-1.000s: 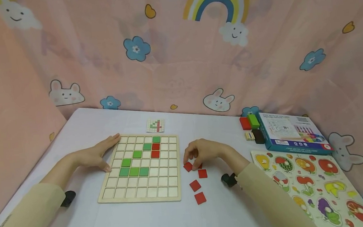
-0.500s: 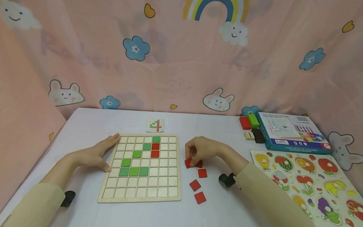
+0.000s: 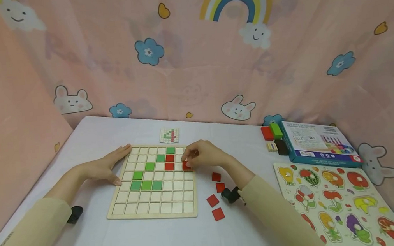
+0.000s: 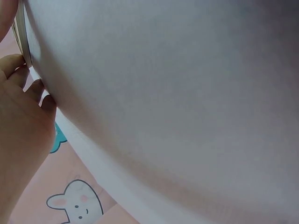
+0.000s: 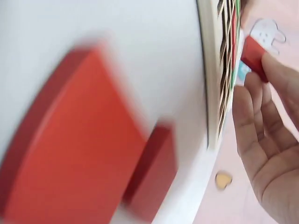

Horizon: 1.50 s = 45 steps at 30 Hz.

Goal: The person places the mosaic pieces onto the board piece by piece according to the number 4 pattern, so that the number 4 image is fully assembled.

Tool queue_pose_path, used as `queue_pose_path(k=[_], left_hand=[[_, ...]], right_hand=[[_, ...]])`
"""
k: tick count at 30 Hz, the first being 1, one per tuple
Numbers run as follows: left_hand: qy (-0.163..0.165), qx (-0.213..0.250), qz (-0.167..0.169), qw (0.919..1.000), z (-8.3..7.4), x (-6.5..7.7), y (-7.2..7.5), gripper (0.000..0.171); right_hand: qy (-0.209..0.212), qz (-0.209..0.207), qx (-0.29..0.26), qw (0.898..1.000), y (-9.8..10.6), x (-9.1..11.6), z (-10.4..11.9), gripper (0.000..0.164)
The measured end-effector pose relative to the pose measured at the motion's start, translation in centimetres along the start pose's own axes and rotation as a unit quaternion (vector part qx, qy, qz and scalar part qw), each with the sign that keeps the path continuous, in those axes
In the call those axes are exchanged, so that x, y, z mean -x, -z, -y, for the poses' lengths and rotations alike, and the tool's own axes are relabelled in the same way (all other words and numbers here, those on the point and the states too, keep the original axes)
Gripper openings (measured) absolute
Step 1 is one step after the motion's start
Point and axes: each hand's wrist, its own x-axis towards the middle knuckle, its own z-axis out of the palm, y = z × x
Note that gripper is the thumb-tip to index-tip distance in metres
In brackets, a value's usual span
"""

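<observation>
A wooden grid board point(image 3: 152, 217) lies on the white table. Green tiles point(image 3: 146, 185) fill several of its squares in a slanting and a level row, with two red tiles point(image 3: 169, 166) beneath the top green one. My left hand point(image 3: 103, 168) rests along the board's left edge, thumb and fingers spread; in the left wrist view its fingers point(image 4: 35, 88) lie by that edge. Over the board's right side, my right hand point(image 3: 204, 153) pinches a square red tile point(image 5: 254, 55) between thumb and fingertips.
Several loose red tiles point(image 3: 218, 214) lie right of the board. Behind it is a small pattern card point(image 3: 169, 135). At the right are a fruit puzzle board point(image 3: 317, 206), a blue box point(image 3: 320, 143) and small coloured blocks point(image 3: 275, 131). A pink curtain point(image 3: 193, 80) hangs behind.
My right hand has picked a red tile from the loose ones and carried it left and away from me, over the board's right edge. My left hand has stayed in place.
</observation>
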Motion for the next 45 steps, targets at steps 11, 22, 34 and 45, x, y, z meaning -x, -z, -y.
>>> queue_pose_path(k=[11, 22, 34, 45], left_hand=[[0.002, 0.005, -0.002, 1.0000, -0.1, 0.0, 0.0, 0.123], [0.004, -0.004, 0.000, 1.0000, -0.1, 0.1, 0.0, 0.123], [0.007, 0.002, -0.001, 1.0000, -0.4, 0.2, -0.1, 0.122], [0.009, -0.007, -0.003, 0.9999, -0.4, 0.2, 0.0, 0.122]], right_hand=[[0.001, -0.004, 0.028, 1.000, -2.9, -1.9, 3.4, 0.008], [0.015, 0.001, 0.074, 0.997, -3.8, -1.7, 4.4, 0.005], [0.023, -0.012, 0.117, 0.993, -4.1, -1.9, 4.4, 0.006], [-0.005, 0.054, 0.099, 0.994, -0.4, 0.8, 0.6, 0.007]])
